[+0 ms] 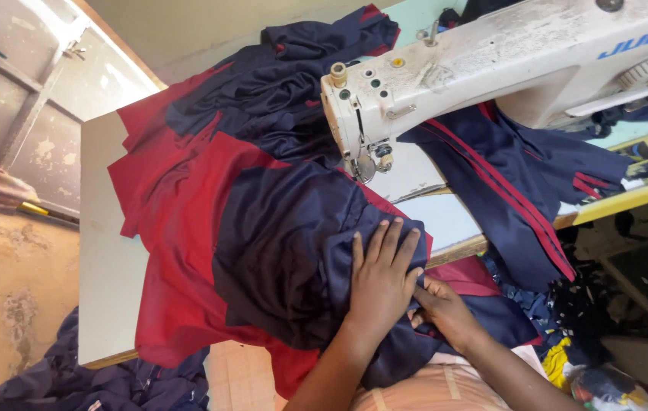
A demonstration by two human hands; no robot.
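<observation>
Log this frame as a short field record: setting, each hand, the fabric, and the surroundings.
setting: white sewing machine on a pale table
left hand: flat, fingers spread, pressing on navy and red garment
right hand: lower, at the garment's edge near the table front; grip hidden
fabric: bunched left of the needle area; navy piece with red stripes hangs on the right
floor: navy cloth heap at lower left

A sewing machine (491,68) stands at the far right of the counter (103,266). A heap of garments (248,213) lies on the counter to its left, reaching under the machine's needle end. The left hand (382,278) rests flat on the heap's near edge, with the right hand (442,308) just beside it, lower. More cloth (522,183) hangs off the counter's near side, right of the hands. A cloth pile (95,380) lies on the floor left of the counter.
</observation>
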